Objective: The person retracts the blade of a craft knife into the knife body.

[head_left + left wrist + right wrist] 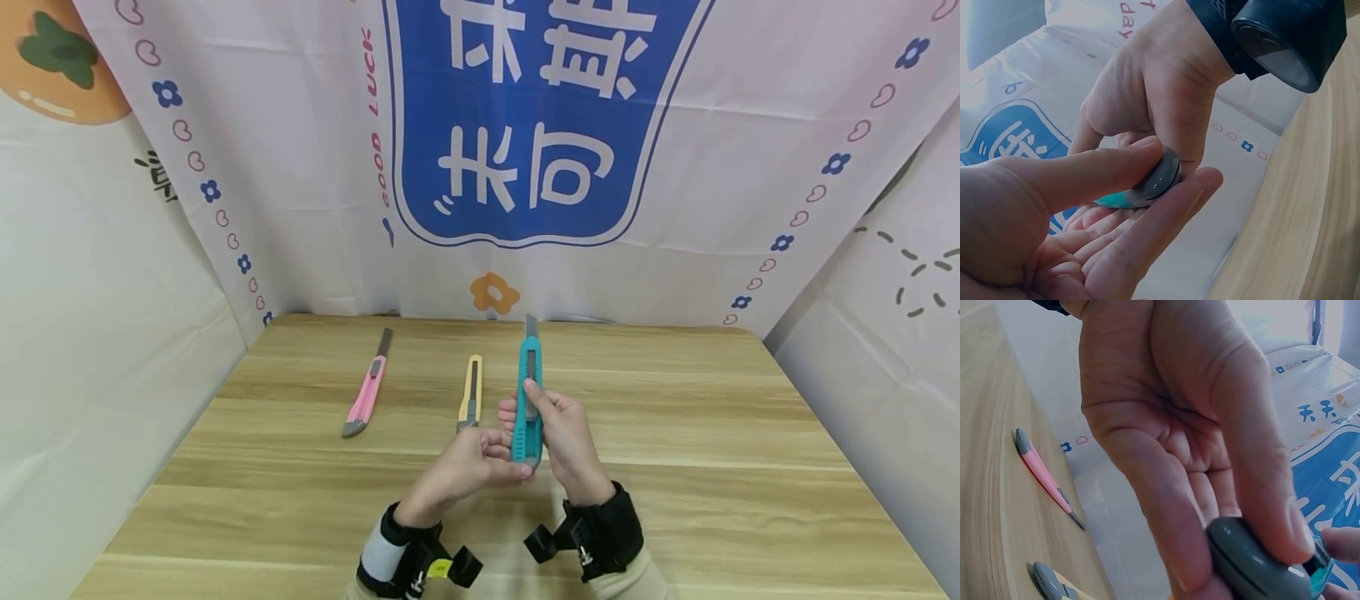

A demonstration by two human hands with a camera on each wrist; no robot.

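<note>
A teal utility knife [530,354] is held off the table with its grey blade [532,326] out, pointing away from me. My right hand [568,437] grips its body, the thumb lying along the top over the slider area. At the near end, my left hand [461,468] pinches the grey end cap [1163,178] between thumb and fingers. Left of the hands lies a yellow utility knife [471,392], its near end partly covered by my left hand. A pink utility knife [367,392] with its blade extended lies farther left.
The wood-grain table [712,433] runs up to a printed cloth backdrop [337,250]. Pale cloth also hangs at the left and right sides. Both wrists wear black camera straps [611,533].
</note>
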